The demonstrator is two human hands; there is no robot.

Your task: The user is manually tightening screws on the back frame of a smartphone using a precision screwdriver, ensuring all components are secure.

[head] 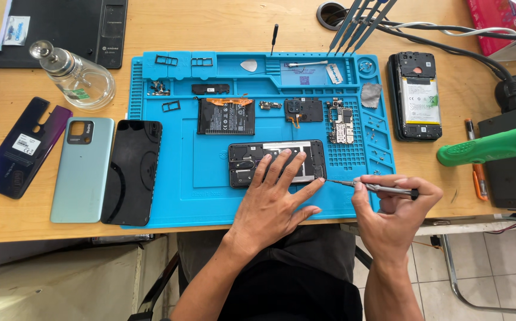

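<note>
We see the left hand (273, 199) lying flat, fingers spread, on the lower part of an opened phone (277, 162), pressing it onto the blue mat (169, 178). The phone lies back-up near the mat's front edge, its inner frame exposed. The right hand (397, 208) is closed around a thin screwdriver (372, 188), held nearly level, its tip just at the phone's lower right corner, beside the left index finger.

Further back on the mat we see a battery (226, 116), a small black cover (303, 109) and a circuit board (340, 125) side by side, with a grey cloth (371, 95) to the right. Left of the phone, partly over the mat's edge, lies a black panel (131, 171); next to it on the worktop (222, 24) are a pale green back cover (82, 169) and a dark purple one (23, 145). A glass bottle (79, 77) stands behind them. Right of the mat sits another open phone (415, 95), and a green-handled tool (490, 145) rests nearer the edge.
</note>
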